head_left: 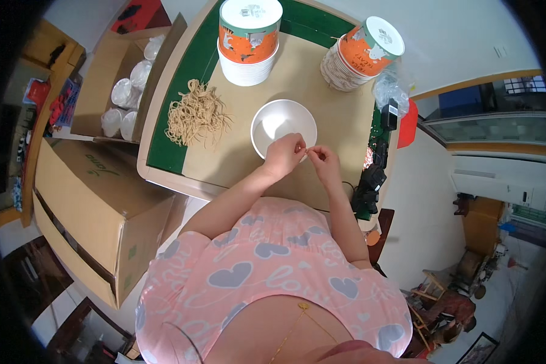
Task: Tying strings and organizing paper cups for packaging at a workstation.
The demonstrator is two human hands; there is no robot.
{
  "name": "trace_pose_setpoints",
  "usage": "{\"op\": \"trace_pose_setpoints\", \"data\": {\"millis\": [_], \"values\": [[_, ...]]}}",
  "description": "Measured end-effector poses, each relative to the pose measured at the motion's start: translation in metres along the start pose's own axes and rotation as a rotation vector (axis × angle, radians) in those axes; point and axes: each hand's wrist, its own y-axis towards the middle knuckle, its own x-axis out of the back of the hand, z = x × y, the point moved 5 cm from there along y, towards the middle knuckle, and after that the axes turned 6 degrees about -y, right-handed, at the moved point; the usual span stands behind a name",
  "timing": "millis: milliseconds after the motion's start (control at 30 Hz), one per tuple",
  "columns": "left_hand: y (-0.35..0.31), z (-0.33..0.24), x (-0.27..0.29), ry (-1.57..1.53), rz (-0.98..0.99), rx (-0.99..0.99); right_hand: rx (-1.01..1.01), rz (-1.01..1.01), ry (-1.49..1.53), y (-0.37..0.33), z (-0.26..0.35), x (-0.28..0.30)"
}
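A white, round paper tub (273,124) stands mouth up in front of me, its inside in view. My left hand (283,156) is over the tub's near right rim, its fingers pinched together. Close beside it, my right hand (325,165) is also closed in a pinch, its fingertips almost meeting those of the left. Whatever lies between the fingertips is too small to make out. To the left of the tub is a tangled heap of tan cords (197,115).
Behind the tub stand two stacks of orange and green printed paper tubs, an upright stack (249,45) and a tilted stack (361,54). Black power adapters (373,179) and a clear plastic bag (391,88) line the table's right edge. At left, an open carton (91,91) holds wrapped white stacks.
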Motion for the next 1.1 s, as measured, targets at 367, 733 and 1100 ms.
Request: {"op": "trace_pose_setpoints", "data": {"millis": [367,733,1100], "values": [[-0.011,-0.013,0.002,0.104,-0.064,-0.140,-0.089,0.023,0.054,-0.002,0.006,-0.003],[0.002,0.005,0.013,-0.059,-0.015,0.079,0.090,-0.016,-0.163,-0.003,0.017,-0.004],[0.009,0.027,0.014,-0.265,0.040,0.194,0.178,-0.036,-0.339,0.001,0.050,-0.020]]}}
